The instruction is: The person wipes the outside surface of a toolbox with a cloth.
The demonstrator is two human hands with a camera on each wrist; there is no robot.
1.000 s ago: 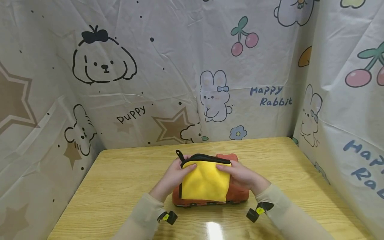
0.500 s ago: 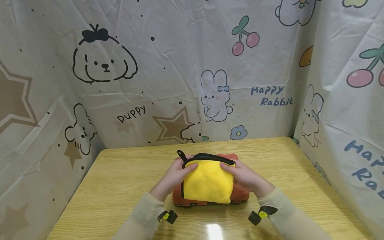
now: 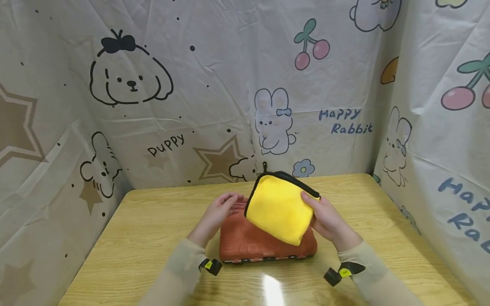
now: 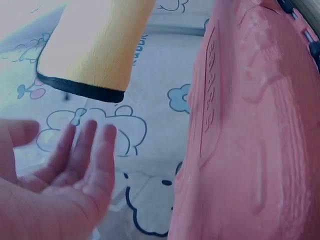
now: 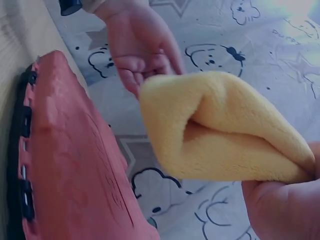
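Note:
A folded yellow plush cloth (image 3: 281, 208) with black edging and a small black loop is raised and tilted over the red case. My right hand (image 3: 330, 220) grips its right side, thumb on the front face and the other fingers behind. My left hand (image 3: 217, 215) is off the cloth, palm turned inward and fingers extended; the left wrist view shows a gap between those fingertips and the cloth's black edge (image 4: 80, 89). In the right wrist view the cloth's thick fold (image 5: 225, 130) faces the camera.
A closed red plastic case (image 3: 245, 240) with raised lettering lies flat on the wooden table (image 3: 160, 221), black fittings along its near edge. Printed cartoon sheeting (image 3: 214, 97) hangs behind the table and along both sides. Each wrist wears a small black camera (image 3: 332, 276).
My left hand has let go of the cloth and drawn slightly away. The right hand has lifted the cloth up and to the right, tilting it and uncovering more of the red case.

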